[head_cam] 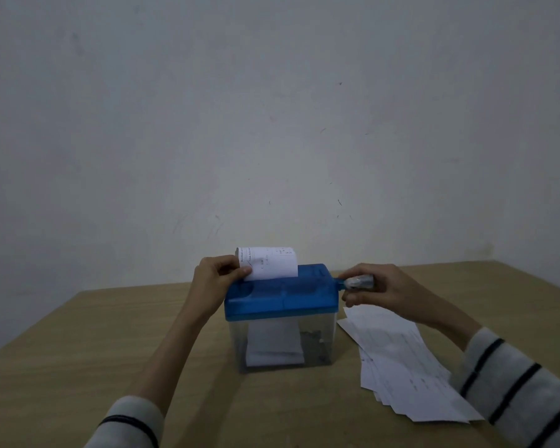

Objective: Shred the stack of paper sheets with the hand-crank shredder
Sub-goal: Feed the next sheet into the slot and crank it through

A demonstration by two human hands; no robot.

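Sheet going into the blue-topped shredder (282, 315)
Left hand (214, 279) pinches the sheet (270, 264); right hand (379, 286) curls round the crank (358, 282); shredded paper (274, 345) fills the clear bin.

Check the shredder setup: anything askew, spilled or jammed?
Nothing is spilled or visibly jammed. The sheet in the shredder curls over at its top, pinched by the left hand. The paper stack on the table is fanned out unevenly.

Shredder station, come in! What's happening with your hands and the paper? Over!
Left hand pinches printed white sheet standing in blue-lidded clear shredder. Right hand grips crank handle. Paper stack waits right. Nothing blocking.
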